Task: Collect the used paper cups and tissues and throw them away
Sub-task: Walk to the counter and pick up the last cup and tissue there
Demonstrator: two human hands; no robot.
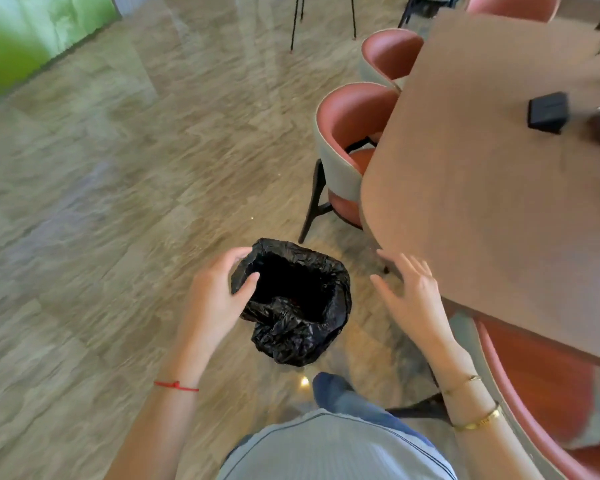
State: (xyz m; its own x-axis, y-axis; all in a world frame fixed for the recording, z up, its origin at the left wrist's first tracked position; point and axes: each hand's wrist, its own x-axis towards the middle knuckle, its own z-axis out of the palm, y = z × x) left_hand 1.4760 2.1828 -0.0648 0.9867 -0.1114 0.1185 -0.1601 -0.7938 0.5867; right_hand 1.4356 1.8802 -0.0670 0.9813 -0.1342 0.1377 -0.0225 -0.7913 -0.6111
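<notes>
A person's left hand [219, 292] pinches the rim of a black-lined bin [297, 299] on the floor, apparently to hold its mouth wide, while the right hand [413, 296] hovers released beside the worktop [492, 188]. No cups or tissues show.

Left hand [219, 296] curled in a pinching grip — right hand [413, 299] spread, fingers straight.
</notes>
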